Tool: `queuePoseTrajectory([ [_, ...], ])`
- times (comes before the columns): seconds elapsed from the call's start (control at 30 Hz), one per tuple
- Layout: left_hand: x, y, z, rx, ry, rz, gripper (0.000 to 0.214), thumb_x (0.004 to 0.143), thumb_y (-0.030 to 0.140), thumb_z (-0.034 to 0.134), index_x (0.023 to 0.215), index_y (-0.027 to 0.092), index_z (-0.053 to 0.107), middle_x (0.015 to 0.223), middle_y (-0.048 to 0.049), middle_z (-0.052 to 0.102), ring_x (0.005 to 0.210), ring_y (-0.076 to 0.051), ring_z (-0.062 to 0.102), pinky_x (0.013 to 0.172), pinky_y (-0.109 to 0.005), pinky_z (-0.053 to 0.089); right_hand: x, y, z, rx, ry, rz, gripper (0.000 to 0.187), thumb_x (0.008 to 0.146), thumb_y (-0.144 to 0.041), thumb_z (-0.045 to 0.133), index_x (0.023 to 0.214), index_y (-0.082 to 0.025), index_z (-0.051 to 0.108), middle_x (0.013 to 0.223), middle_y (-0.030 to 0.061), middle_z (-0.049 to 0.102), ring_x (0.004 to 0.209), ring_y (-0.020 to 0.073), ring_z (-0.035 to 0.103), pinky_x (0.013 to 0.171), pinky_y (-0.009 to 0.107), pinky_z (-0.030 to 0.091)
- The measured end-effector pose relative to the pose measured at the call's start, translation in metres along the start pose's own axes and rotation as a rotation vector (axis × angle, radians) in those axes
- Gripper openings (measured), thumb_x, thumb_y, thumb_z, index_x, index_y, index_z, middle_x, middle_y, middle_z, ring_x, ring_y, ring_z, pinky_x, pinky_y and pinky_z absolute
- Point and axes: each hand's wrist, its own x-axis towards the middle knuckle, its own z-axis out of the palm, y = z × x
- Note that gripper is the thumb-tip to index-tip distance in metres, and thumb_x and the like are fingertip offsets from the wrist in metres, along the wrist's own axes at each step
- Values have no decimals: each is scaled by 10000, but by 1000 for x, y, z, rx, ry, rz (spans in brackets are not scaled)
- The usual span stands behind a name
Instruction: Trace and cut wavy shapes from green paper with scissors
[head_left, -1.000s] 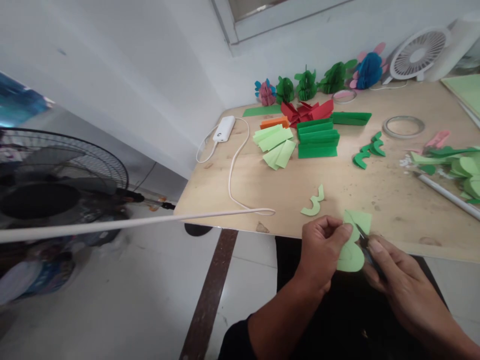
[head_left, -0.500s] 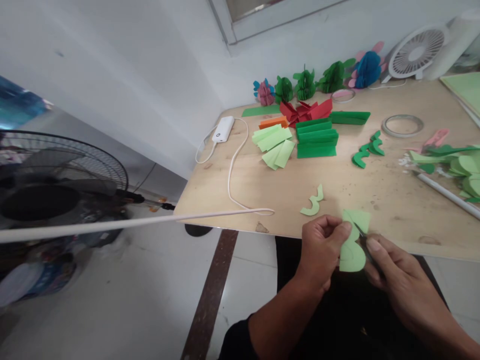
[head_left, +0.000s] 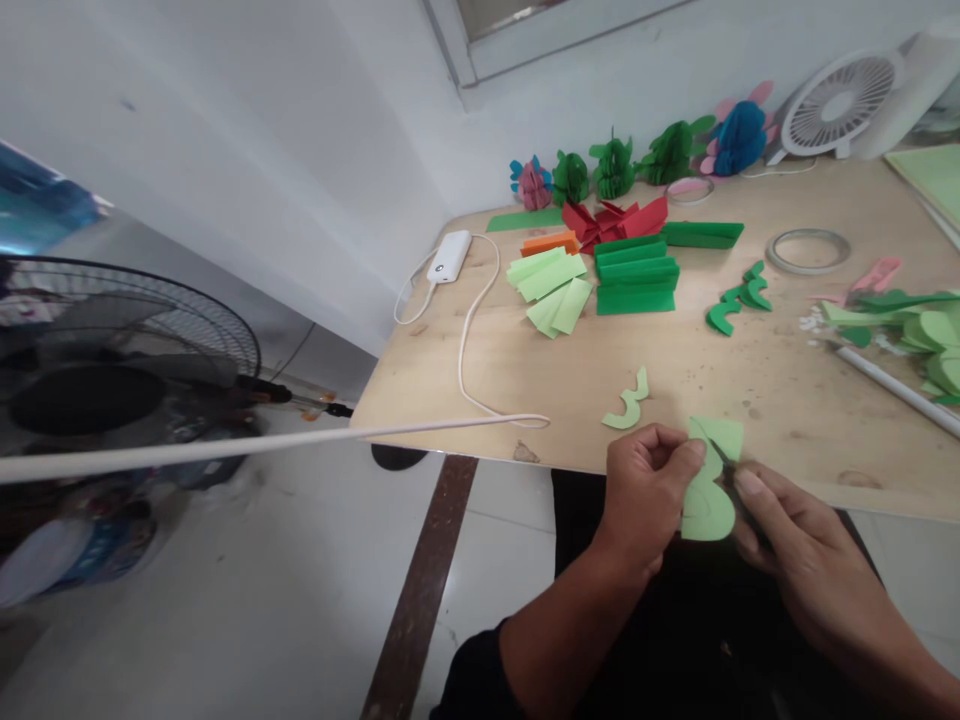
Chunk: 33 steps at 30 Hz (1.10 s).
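Note:
A light green piece of paper point(head_left: 709, 508) with a rounded, scalloped right edge is pinched in my left hand point(head_left: 651, 492) at the table's front edge. My right hand point(head_left: 787, 525) is closed around dark-handled scissors point(head_left: 726, 458), whose blades lie at the upper part of the paper. The scissors' handles are mostly hidden by my fingers. On the table just beyond my left hand lies a wavy light green paper cutout point(head_left: 628, 402). Farther off is a similar dark green cutout point(head_left: 739, 300).
Folded light green strips point(head_left: 551, 280), dark green strips point(head_left: 636, 280) and red folded paper point(head_left: 615, 222) lie mid-table. Paper figures point(head_left: 613, 168) and a small white fan point(head_left: 838, 105) line the wall. A white cable point(head_left: 420, 428) crosses the left edge. Tape point(head_left: 808, 268) and a white pen point(head_left: 892, 385) are at right.
The view has shifted very slightly. Both hands stay at the paper, and the scissors' blades remain at nearly the same spot on it.

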Motion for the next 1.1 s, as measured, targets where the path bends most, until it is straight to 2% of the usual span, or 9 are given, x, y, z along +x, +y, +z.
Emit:
queuePoseTrajectory([
  [0.27, -1, 0, 0, 21, 3, -4, 252, 632, 332, 773, 625, 140, 609, 591, 2, 606, 537, -87, 507, 554, -222, 403, 1, 1, -2, 16, -19, -2, 440, 886, -592, 514, 649, -222, 493, 553, -59, 342, 495, 86, 268, 425, 231, 257],
  [0.47, 1, -1, 0, 46, 14, 12, 233, 622, 325, 749, 609, 142, 605, 575, 7, 596, 536, -80, 491, 555, -220, 385, 1, -2, -2, -52, -15, -63, 493, 888, -597, 497, 565, -228, 443, 543, -43, 359, 489, 98, 295, 422, 247, 284],
  [0.77, 0, 0, 0, 18, 15, -1, 236, 607, 330, 771, 604, 146, 623, 584, 2, 603, 548, -86, 498, 548, -218, 386, 1, -2, -2, -62, 9, -78, 495, 875, -608, 508, 554, -237, 442, 519, -41, 368, 471, 102, 306, 408, 254, 286],
  [1.1, 0, -1, 0, 27, 20, 3, 264, 631, 341, 775, 624, 148, 595, 569, 19, 571, 508, -68, 457, 528, -213, 372, 1, -3, 0, -12, 13, -20, 465, 854, -619, 534, 599, -237, 462, 540, -50, 350, 476, 96, 284, 404, 251, 271],
])
